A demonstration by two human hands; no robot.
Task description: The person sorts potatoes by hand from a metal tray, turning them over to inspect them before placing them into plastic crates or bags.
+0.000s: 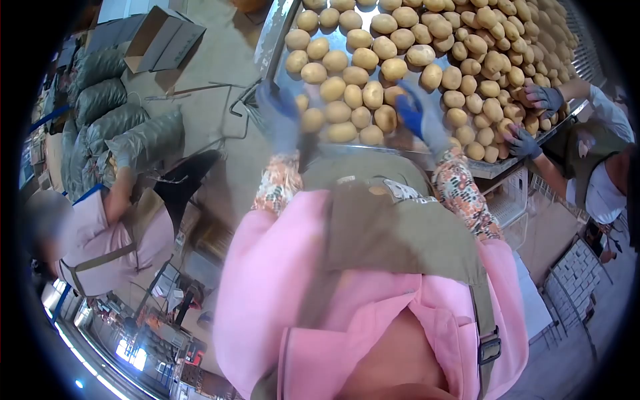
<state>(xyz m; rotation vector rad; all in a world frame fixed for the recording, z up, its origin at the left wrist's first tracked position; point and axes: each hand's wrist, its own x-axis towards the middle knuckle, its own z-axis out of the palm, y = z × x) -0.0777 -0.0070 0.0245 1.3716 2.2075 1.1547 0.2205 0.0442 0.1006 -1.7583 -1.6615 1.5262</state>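
Left hand (280,119) in a blue-grey glove, motion-blurred, over the near edge of the metal surface (283,30), just beside a potato (312,120). Can't tell whether its fingers (272,99) are apart or together. Right hand (419,119) has the same kind of glove and is also blurred. It is over the near rows of the potatoes (413,33), and the state of its fingers (408,110) can't be told; no potato is clearly held. Potatoes cover most of the surface, heaped thickest at far right. Both forearms are in floral sleeves, with an olive apron (393,233) over a pink top below. At right, a co-worker's two gloved hands (533,120) are on potatoes at the surface edge. At left, another person (100,240) in pink reaches toward filled sacks (107,107). An open cardboard box (163,40) is on the floor behind the sacks.
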